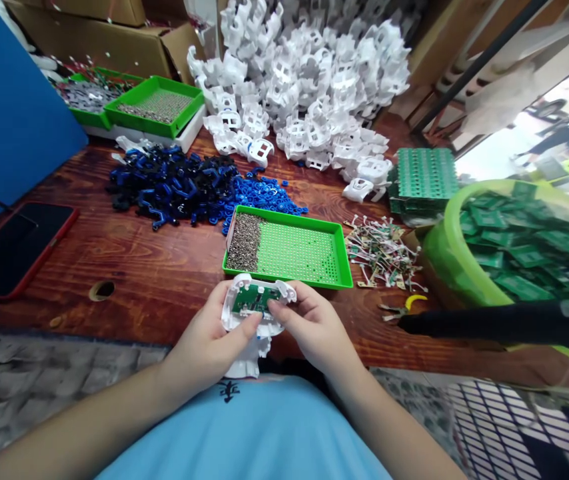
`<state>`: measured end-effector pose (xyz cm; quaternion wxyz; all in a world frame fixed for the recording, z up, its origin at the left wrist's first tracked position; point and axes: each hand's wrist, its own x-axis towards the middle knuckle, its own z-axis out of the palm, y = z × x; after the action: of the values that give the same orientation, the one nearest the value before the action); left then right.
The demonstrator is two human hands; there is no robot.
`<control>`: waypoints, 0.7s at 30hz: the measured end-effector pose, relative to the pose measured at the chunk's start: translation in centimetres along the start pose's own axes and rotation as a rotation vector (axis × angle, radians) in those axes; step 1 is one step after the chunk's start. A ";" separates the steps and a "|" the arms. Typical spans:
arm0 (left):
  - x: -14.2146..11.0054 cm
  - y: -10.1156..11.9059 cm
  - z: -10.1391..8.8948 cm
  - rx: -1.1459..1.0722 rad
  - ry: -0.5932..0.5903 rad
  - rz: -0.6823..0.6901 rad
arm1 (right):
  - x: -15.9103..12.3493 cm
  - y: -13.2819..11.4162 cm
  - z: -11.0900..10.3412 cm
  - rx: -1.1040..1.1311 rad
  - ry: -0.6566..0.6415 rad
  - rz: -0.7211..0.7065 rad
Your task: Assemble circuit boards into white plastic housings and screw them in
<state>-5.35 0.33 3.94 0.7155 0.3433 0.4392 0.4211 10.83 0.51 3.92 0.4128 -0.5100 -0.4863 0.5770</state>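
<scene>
Between my two hands, at the table's front edge, is a white plastic housing [229, 299] with its inner side facing up. A green circuit board [249, 297] lies inside it. My left hand [214, 337] grips the housing's left side, its thumb on the lower edge of the board area. The right hand [314, 323] closes round the other side, thumb pressed at the board's lower right corner. A further white part of the shell hangs below towards the blue shirt. Just beyond stands a green tray [304, 250] with small metal screws [244, 243] heaped at its left end.
White shells [314, 87] are piled at the back. Blue and black plastic parts [174, 183] lie left of centre. Wired boards [382, 250], yellow-handled pliers [404, 307] and a tub [484, 273] of green boards are on the right. A phone [14, 243] lies far left.
</scene>
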 end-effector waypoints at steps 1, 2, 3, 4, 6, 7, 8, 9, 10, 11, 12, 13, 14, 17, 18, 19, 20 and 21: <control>0.1 0.0 -0.1 -0.009 0.015 -0.010 | 0.1 0.2 0.0 -0.029 -0.018 -0.009; 0.2 0.1 -0.2 -0.022 0.032 -0.022 | 0.3 0.3 0.0 -0.066 -0.043 -0.021; 0.3 0.2 -0.4 -0.039 0.050 -0.037 | 0.4 0.3 0.0 -0.111 -0.067 -0.038; 0.4 0.5 -0.8 -0.059 0.071 -0.056 | 0.6 0.2 -0.2 -0.166 -0.082 -0.060; 0.4 1.2 -1.8 -0.103 0.123 -0.099 | 1.1 -0.6 -0.6 -0.310 -0.063 -0.115; 0.2 1.6 -2.4 -0.127 0.151 -0.124 | 1.5 -1.2 -0.7 -0.400 -0.029 -0.150; 0.0 2.0 -3.1 -0.151 0.180 -0.150 | 2.1 -1.9 -0.8 -0.500 0.009 -0.186; -0.3 2.3 -3.8 -0.173 0.210 -0.173 | 2.9 -2.6 -0.7 -0.607 0.034 -0.223; -0.6 2.6 -4.5 -0.194 0.240 -0.192 | 3.9 -3.4 -0.3 -0.717 0.036 -0.261; -0.9 2.8 -5.1 -0.213 0.270 -0.206 | 5.1 -4.2 0.3 -0.826 0.015 -0.299; -1.2 2.8 -5.6 -0.231 0.298 -0.216 | 6.5 -5.0 1.1 -0.929 -0.029 -0.332; -1.4 2.7 -6.0 -0.248 0.322 -0.223 | 8.0 -5.6 2.1 -1.024 -0.082 -0.362; -1.6 2.6 -6.3 -0.265 0.341 -0.228 | 9.7 -6.2 3.3 -1.113 -0.133 -0.382; -2.1 2.0 -6.9 -0.315 0.368 -0.220 | 14.5 -7.1 6.7 -1.354 -0.232 -0.363; -2.2 1.9 -7.1 -0.331 0.372 -0.206 | 16.0 -7.1 7.7 -1.423 -0.248 -0.336; -2.4 1.8 -7.2 -0.345 0.373 -0.190 | 17.3 -7.1 8.5 -1.485 -0.259 -0.306; -2.6 1.7 -7.4 -0.359 0.372 -0.174 | 18.5 -7.0 9.1 -1.541 -0.269 -0.278; -2.8 1.7 -7.6 -0.371 0.368 -0.161 | 19.4 -6.8 9.5 -1.590 -0.276 -0.254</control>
<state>-13.58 -0.59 3.44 0.7054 0.0880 0.5032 0.4913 -1.45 19.29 7.01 -0.0739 -0.5156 -0.8511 0.0659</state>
